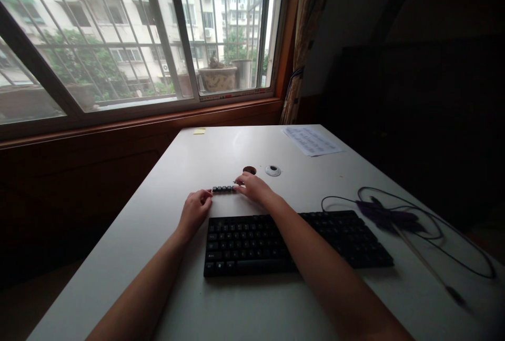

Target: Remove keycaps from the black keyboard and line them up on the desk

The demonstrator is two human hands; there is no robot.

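So there's a short row of little black keys [224,188] on the white desk [216,159], roughly 10 o'clock from the middle of the keyboard [250,241], with a hand at each end. The left hand [194,208] is loosely curled, fingertips right by the row's left end; can't tell if it's pinching anything. The right hand [254,187] is part closed, thumb and fingers at the right end, with something dark at the fingertips. Too small to say whether that's gripped.

My worry: the keys look light, so a bit too much push from either side could buckle the line or pop one out. Also, the round hole [249,169] in the desk is about 2 o'clock from the row, so a slipped key could drop in. And the right forearm crosses over the keyboard, so dipping the elbow could knock it.
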